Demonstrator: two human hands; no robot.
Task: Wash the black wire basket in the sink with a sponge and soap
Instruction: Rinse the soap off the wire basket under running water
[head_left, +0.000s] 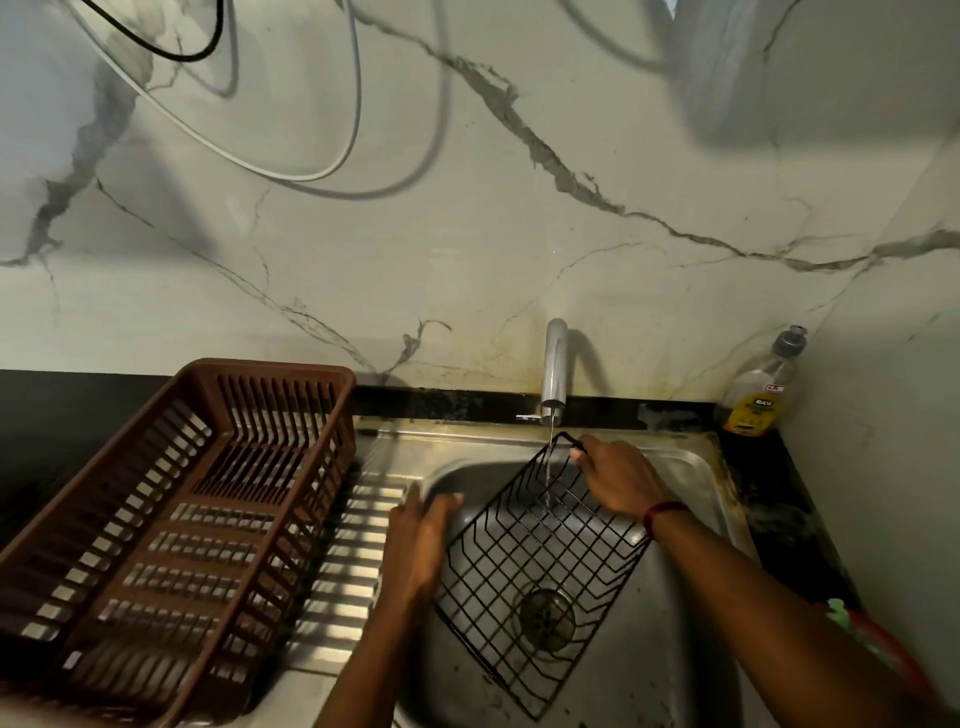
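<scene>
The black wire basket (535, 561) hangs tilted over the steel sink (696, 467), above the drain (545, 618). A thin stream of water runs from the chrome tap (555, 369) onto the basket's upper part. My right hand (618, 480) grips the basket's top corner rim. My left hand (421, 540) lies with straight fingers against the basket's left edge, near the sink's rim. No sponge shows in either hand. A bottle of yellow dish soap (761, 392) stands at the back right corner of the counter.
A brown plastic dish rack (176, 525) sits on the ribbed steel drainboard (353, 551) to the left. The marble wall rises right behind the tap, with cables (311, 174) hanging on it. Something red and green (862, 631) lies at the right counter edge.
</scene>
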